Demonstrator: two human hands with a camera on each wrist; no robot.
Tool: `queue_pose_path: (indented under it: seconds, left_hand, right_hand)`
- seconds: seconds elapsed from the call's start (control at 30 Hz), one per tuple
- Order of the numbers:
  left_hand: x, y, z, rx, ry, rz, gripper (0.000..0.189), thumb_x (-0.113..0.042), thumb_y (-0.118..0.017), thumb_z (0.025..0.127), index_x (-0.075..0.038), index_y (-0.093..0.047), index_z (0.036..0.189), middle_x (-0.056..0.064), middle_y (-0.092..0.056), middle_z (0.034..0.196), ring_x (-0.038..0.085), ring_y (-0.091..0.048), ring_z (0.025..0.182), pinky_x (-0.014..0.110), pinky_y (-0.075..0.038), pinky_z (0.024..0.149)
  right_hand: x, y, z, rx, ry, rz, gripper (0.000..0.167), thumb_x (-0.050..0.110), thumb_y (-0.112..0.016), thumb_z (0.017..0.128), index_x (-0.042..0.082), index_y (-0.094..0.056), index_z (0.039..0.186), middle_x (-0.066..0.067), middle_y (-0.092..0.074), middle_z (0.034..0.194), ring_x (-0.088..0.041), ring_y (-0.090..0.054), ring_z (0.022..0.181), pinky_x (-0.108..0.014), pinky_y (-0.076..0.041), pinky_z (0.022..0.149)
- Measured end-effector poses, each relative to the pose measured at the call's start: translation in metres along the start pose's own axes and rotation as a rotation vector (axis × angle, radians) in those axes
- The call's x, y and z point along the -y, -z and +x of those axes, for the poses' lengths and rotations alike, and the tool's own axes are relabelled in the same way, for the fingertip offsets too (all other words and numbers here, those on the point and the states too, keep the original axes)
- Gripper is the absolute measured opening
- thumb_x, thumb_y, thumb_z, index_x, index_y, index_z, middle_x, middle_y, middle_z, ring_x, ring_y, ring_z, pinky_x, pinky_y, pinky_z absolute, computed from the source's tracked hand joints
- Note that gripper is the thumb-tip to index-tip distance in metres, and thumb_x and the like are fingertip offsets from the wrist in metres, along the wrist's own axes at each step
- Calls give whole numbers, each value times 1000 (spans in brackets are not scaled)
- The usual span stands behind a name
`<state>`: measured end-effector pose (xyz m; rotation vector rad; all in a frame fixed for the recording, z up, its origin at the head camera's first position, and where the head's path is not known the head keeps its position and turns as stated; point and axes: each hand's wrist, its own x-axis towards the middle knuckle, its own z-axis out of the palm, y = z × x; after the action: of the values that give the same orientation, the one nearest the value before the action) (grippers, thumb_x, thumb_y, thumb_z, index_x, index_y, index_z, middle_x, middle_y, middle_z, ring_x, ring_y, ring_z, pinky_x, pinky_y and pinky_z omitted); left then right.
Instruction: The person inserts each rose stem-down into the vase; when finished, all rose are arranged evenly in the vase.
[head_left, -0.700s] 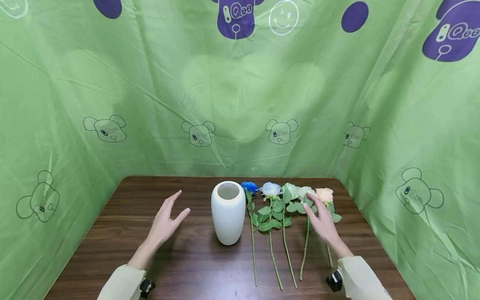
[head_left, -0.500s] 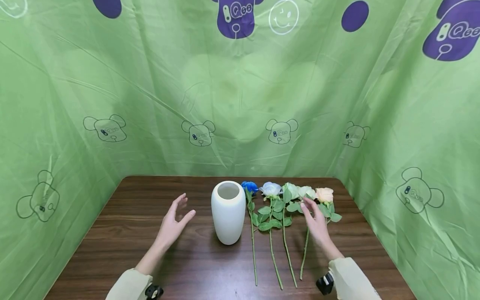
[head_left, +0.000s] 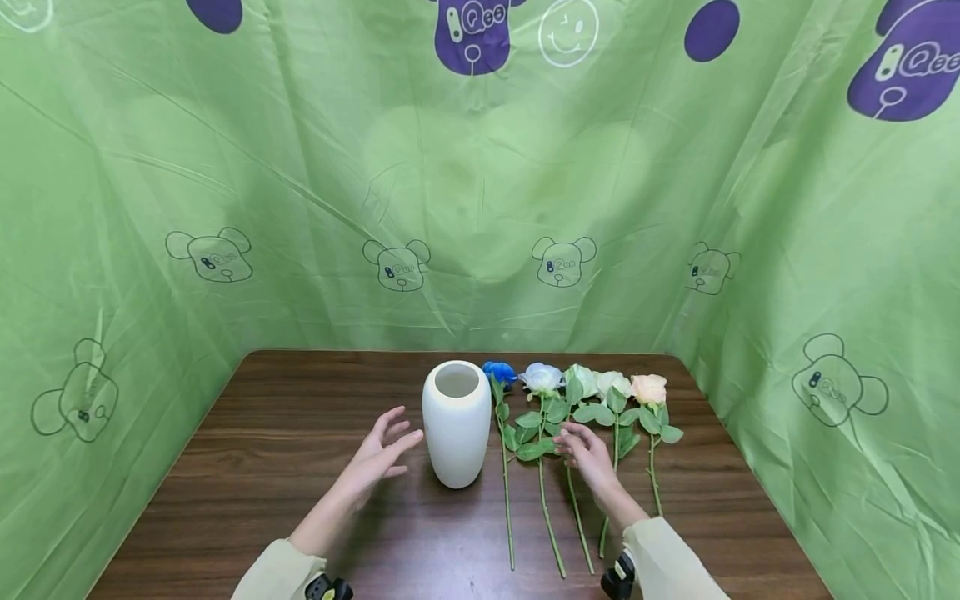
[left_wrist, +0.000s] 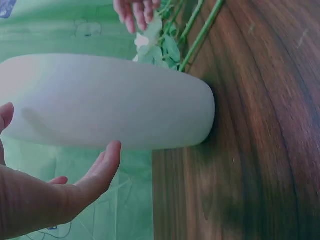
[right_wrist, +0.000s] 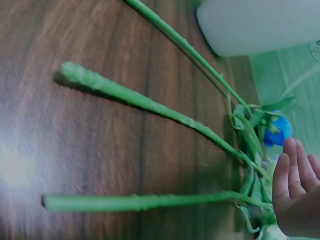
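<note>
A tall white vase (head_left: 457, 437) stands upright on the table. Just left of it is my left hand (head_left: 378, 454), thumb and fingers spread with nothing between them; in the left wrist view the fingers (left_wrist: 102, 172) reach toward the vase wall (left_wrist: 115, 100). My right hand (head_left: 588, 462) hovers over the rose stems with loosely bent fingers and holds nothing. Artificial roses lie side by side to the vase's right: a blue rose (head_left: 499, 374), a pale lavender rose (head_left: 542, 377), two whitish-green roses (head_left: 613, 384) and a peach rose (head_left: 648, 389).
The dark wooden table (head_left: 300, 400) ends at a green printed curtain (head_left: 480, 308) behind and on both sides. In the right wrist view, green stems (right_wrist: 145, 102) lie across the table with their cut ends toward its near side.
My left hand has moved right, closer to the vase. My right hand has moved left across the stems, away from the peach rose, and its fingers have relaxed. The vase and roses stay in place.
</note>
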<state>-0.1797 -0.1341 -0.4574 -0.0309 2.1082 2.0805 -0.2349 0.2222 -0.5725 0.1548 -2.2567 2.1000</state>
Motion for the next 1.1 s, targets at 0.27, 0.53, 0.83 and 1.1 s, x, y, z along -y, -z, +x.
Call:
queue_pose_path:
  seconds: [0.27,0.53,0.83,1.1]
  left_hand:
    - [-5,-5,-1,53,45,-55,68,-27,-64,81,-12,-25,135,26,-26,134,42,-39,112,46,-47,72]
    - [-4,-11,0,64,39,-42,66,-26,-64,81,-10,-29,133,26,-30,131,44,-41,110,46,-48,70]
    - [-3,-15,2,57,37,-15,63,-27,-64,81,-11,-32,132,26,-37,126,41,-47,105,46,-48,68]
    - [-2,-15,1,74,36,-7,60,-26,-63,82,-8,-33,132,27,-35,128,39,-46,106,46,-48,69]
  right_hand:
    - [47,-41,-20,47,-162,-81,37,14,-52,88,-9,-46,116,-23,-60,93,-31,-60,75,-40,-48,59]
    - [37,-58,-19,99,-222,-101,34,9,-56,86,-10,-47,112,-24,-61,88,-34,-60,68,-36,-47,48]
    - [28,-77,-17,85,-142,-302,37,10,-65,78,-9,-51,107,-13,-63,72,-23,-59,51,-34,-47,43]
    - [22,-90,-15,47,-114,-547,50,19,-71,73,-4,-50,113,2,-59,62,-12,-52,46,-27,-42,47]
